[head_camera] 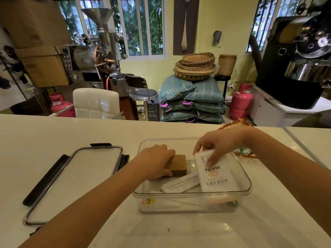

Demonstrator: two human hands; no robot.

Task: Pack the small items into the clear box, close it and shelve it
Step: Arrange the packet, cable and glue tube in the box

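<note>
The clear box (194, 203) stands open on the white counter in front of me. My left hand (155, 161) reaches into its left side and grips a small brown box (178, 165). Over the right side, my right hand (217, 143) holds a white tissue packet (217, 173) by its top end, tilted, with its lower end down in the box. Long white paper-wrapped sticks (180, 183) lie on the box floor between the two. The clear lid (75, 178) with black clips lies flat on the counter to the left.
A woven tray (245, 153) with wrapped sweets sits just behind my right wrist. Beyond the counter's far edge stand a white chair (95, 102), coffee roasters, stacked sacks and pink gas cylinders.
</note>
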